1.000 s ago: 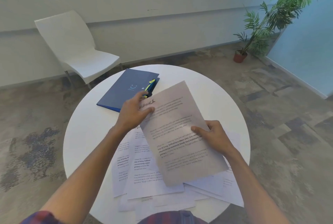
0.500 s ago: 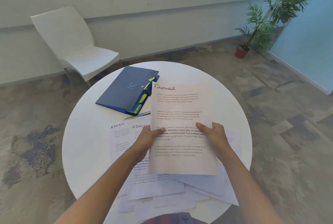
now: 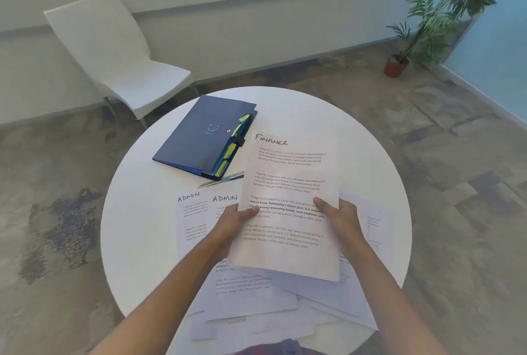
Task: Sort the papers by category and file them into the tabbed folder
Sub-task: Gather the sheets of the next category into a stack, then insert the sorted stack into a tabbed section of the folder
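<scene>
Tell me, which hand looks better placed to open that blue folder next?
Probably the left hand: the closed dark blue tabbed folder lies up and left of it, while the right hand can hold the white FINANCE sheet.

White chair (image 3: 119, 60) well beyond the fingers, off to their left, against the pale wall (image 3: 256, 21). Potted plant (image 3: 445, 12) in a brown pot far ahead and right of the fingers. Round white desk (image 3: 356, 138) beneath them, on mottled carpet (image 3: 456, 183).
</scene>
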A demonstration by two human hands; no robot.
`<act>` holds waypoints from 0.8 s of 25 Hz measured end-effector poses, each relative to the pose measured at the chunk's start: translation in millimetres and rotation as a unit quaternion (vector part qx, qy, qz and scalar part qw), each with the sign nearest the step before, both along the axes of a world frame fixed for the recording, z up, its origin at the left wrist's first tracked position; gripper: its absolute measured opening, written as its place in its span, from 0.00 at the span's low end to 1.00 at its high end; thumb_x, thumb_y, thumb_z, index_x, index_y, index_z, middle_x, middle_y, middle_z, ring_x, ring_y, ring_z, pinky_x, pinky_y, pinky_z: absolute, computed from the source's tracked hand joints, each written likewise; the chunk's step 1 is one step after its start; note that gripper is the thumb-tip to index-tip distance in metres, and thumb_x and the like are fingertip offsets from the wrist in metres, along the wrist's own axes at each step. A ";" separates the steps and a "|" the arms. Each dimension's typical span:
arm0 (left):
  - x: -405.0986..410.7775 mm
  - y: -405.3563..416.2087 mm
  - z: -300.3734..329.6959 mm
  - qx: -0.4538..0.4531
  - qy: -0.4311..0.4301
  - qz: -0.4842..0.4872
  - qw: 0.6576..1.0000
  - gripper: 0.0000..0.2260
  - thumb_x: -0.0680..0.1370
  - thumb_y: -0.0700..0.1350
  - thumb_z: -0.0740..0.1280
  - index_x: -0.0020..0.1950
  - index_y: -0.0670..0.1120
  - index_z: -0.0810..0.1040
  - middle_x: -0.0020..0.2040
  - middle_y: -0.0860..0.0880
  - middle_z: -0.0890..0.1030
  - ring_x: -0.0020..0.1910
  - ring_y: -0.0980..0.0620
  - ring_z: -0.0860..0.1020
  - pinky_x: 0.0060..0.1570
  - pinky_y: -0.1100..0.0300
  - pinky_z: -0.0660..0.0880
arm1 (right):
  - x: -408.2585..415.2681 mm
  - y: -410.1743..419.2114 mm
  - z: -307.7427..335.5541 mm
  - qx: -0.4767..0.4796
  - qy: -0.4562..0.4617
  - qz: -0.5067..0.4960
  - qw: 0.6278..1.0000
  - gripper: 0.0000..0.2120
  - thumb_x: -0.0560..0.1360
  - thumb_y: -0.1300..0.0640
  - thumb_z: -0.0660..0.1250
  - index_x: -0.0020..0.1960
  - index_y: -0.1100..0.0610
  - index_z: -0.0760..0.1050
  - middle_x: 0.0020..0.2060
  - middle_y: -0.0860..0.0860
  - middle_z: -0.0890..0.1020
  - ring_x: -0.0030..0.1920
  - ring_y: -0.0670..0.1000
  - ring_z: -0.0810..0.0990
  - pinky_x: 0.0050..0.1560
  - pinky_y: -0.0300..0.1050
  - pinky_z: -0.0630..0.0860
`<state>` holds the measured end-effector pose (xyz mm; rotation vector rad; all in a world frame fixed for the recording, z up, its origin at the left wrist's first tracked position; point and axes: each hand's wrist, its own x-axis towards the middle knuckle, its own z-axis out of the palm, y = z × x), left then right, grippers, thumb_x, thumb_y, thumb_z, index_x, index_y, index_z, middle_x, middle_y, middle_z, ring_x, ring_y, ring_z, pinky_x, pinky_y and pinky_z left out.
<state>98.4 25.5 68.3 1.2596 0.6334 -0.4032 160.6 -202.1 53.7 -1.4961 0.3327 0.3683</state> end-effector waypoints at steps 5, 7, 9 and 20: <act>20.9 19.3 0.7 0.007 0.036 -0.019 0.999 0.05 0.79 0.43 0.67 0.54 0.45 0.77 0.46 0.44 0.86 0.40 0.44 0.85 0.40 0.51 0.82 | 5.0 9.3 -18.5 -0.009 0.041 0.041 0.998 0.11 0.75 0.58 0.72 0.55 0.63 0.82 0.48 0.56 0.87 0.48 0.56 0.87 0.46 0.48 0.83; 30.4 24.4 -2.2 0.013 0.056 -0.033 0.998 0.05 0.79 0.43 0.67 0.54 0.47 0.75 0.44 0.45 0.87 0.40 0.45 0.85 0.37 0.52 0.83 | 8.7 14.6 -25.5 -0.024 0.036 0.034 0.998 0.10 0.75 0.58 0.72 0.54 0.62 0.83 0.48 0.56 0.87 0.47 0.56 0.87 0.47 0.50 0.83; 43.5 29.9 -8.7 0.024 0.065 -0.036 0.997 0.06 0.79 0.45 0.68 0.55 0.46 0.76 0.46 0.45 0.87 0.42 0.44 0.86 0.39 0.51 0.83 | 15.5 19.4 -30.2 -0.034 0.037 0.023 0.999 0.08 0.75 0.58 0.72 0.52 0.61 0.83 0.46 0.54 0.87 0.44 0.52 0.87 0.43 0.46 0.83; 140.9 84.2 -65.4 0.499 -0.068 -0.028 0.864 0.09 0.80 0.50 0.65 0.53 0.46 0.80 0.49 0.51 0.82 0.45 0.52 0.79 0.43 0.56 0.75 | 60.1 21.5 -52.5 -0.070 0.033 -0.021 0.997 0.02 0.76 0.57 0.72 0.48 0.54 0.83 0.44 0.47 0.87 0.41 0.44 0.86 0.40 0.39 0.80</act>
